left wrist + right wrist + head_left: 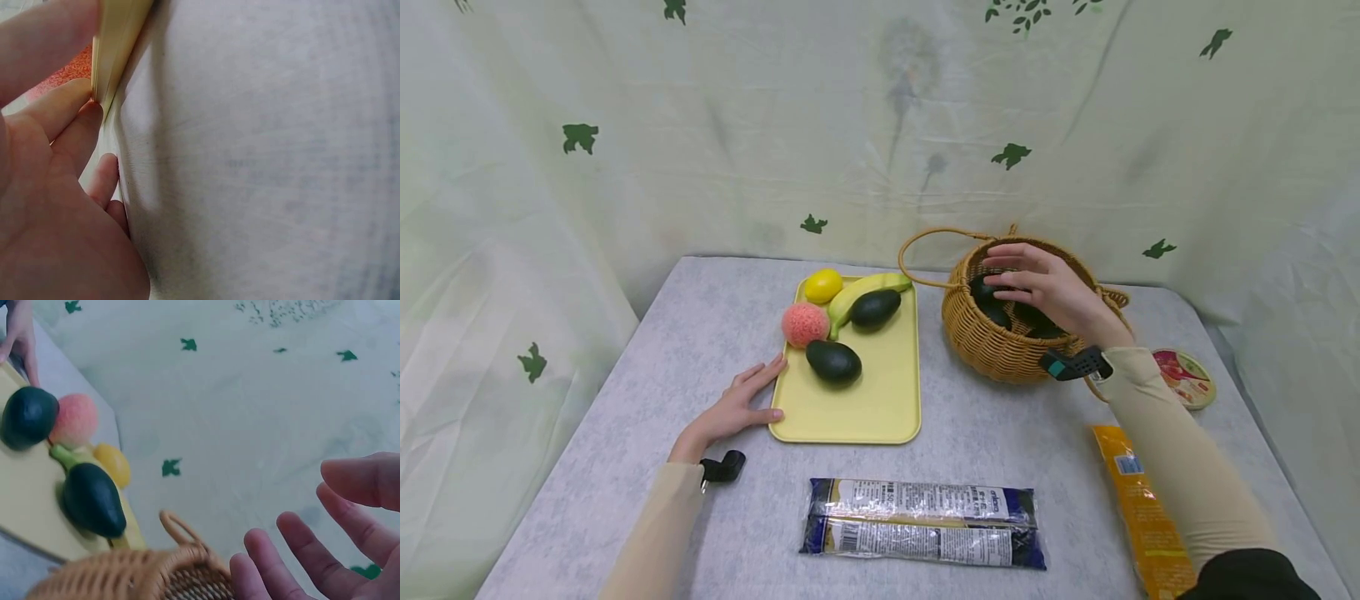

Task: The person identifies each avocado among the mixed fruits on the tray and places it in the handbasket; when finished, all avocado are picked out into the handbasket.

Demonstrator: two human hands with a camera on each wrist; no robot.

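Note:
My left hand (741, 406) touches the left edge of a yellow tray (880, 408), fingers spread and straight. The tray bears two dark green avocados, one near its middle (833, 362) and one farther back (875, 309). Beside them lie a banana (855, 293), a yellow lemon (823, 286) and a pink peach (806, 324) by the left rim. Above the mouth of a wicker basket (992, 354) hovers my right hand (1052, 287), its fingers apart and nothing between them. Dark green avocados (983, 289) lie inside the basket, partly hidden by that hand.
Two dark blue packets (925, 523) of noodle-like sticks lie at the front. An orange packet (1138, 508) is on the right, partly under the right forearm. A round, red-labelled container (1183, 379) sits right of the basket. A patterned cloth (760, 125) hangs behind the table.

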